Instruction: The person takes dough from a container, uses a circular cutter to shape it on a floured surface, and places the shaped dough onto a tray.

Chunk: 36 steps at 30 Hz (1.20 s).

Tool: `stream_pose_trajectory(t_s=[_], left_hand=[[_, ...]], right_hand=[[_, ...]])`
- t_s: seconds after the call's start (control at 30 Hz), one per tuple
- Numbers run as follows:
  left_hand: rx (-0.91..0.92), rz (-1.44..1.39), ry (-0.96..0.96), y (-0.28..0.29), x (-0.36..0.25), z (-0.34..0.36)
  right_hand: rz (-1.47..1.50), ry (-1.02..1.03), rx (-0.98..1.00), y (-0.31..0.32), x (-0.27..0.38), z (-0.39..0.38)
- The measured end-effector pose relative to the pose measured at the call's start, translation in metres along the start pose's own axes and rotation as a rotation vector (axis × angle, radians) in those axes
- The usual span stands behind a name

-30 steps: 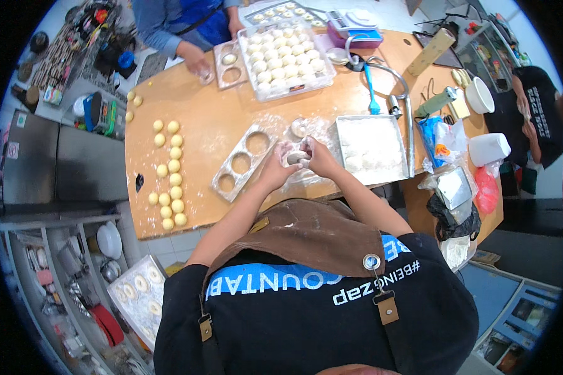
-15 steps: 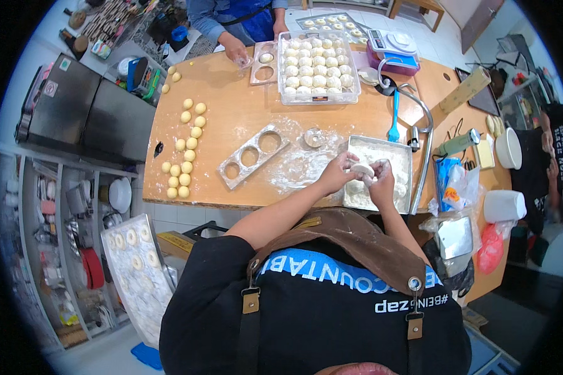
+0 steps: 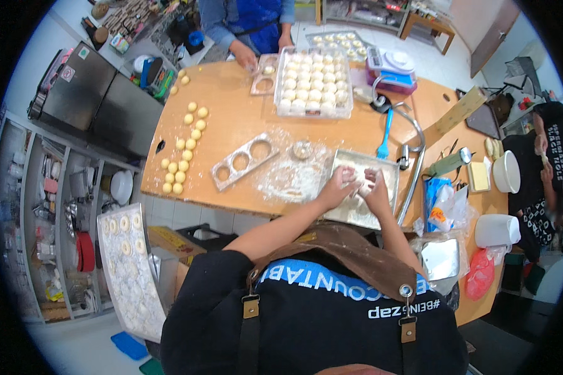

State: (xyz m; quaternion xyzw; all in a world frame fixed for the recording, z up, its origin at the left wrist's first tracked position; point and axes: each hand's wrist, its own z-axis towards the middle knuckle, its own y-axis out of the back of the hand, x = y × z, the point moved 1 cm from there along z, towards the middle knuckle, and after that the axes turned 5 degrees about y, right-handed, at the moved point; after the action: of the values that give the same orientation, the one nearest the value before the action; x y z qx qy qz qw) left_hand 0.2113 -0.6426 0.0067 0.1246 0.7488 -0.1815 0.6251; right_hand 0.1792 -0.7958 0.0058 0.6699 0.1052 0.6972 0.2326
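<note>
Head view: pale yellow dough balls [image 3: 187,154], loose column on counter [image 3: 231,103]. Next, holed board [image 3: 250,156], floury ring [image 3: 302,150]. Left hand [image 3: 339,189], fingers slightly apart, over flour tray [image 3: 375,159]; pale floury piece [image 3: 361,177] between hands; whether clamped, cannot tell. Right hand [image 3: 376,191], fingers bent, opposite. Low hands, light even pressure likely keep piece whole, flour inside tray.

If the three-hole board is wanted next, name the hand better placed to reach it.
Probably the left hand: the three-hole board lies to its left, while the right hand is farther off, beyond it.
</note>
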Motion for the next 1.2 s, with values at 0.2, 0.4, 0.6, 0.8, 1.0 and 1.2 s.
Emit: stream_pose_trajectory(t_s=[0.2,0.4,0.6,0.8,1.0,1.2], left_hand=[[0.225,-0.057,-0.044,-0.007,0.015,0.017],[0.157,-0.075,0.012,-0.01,0.021,0.008],[0.18,-0.034,-0.146,-0.015,0.014,0.008],[0.181,0.073,-0.172,-0.012,0.012,0.005],[0.204,-0.059,-0.094,-0.013,0.008,0.01],[0.154,-0.14,-0.035,-0.011,0.008,0.017]], right_hand=[[-0.107,-0.024,-0.134,0.015,-0.005,0.003],[-0.205,0.223,-0.174,0.016,0.007,-0.007],[-0.277,0.245,-0.144,0.012,-0.004,-0.01],[-0.203,0.159,-0.232,0.015,-0.008,-0.005],[-0.171,0.264,-0.176,0.012,0.009,-0.002],[-0.224,0.191,-0.146,0.016,0.017,-0.003]])
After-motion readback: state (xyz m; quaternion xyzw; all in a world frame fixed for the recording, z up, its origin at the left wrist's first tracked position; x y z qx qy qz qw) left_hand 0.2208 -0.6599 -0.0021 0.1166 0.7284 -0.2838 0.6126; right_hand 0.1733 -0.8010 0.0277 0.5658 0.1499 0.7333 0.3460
